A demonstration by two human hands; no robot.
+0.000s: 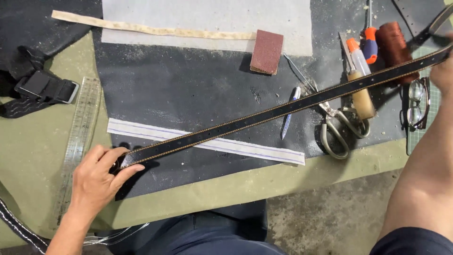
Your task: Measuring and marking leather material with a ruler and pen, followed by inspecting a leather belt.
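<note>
- A long black belt [283, 109] with tan stitching along its edges runs slantwise over the dark mat [188, 89], from lower left to upper right, stretched between the two hands.
- The left hand [96, 177] pinches the belt's near end, thumb under and fingers curled over the top, pressed close together.
- The right hand [443, 71] meets the belt's far end at the picture's right edge; most of it is cut off, so whether its fingers grip cannot be told.
- Under the belt's lower stretch lies a white paper strip [264, 150] with blue lines.
- Scissors [337, 127] and a pen [290, 111] lie partly beneath the belt's middle.
- Near the right hand: glasses [416, 106], a spool of brown thread [391, 38], a glue bottle [356, 56] with an orange tip, and a wooden-handled tool [362, 101].
- A sanding block [267, 52] sits at the edge of a pale sheet [207, 19], with a tan strip [141, 29] beside it.
- A clear ruler [78, 137] lies left of the left hand; a black strap with buckle [40, 87] lies further left.
</note>
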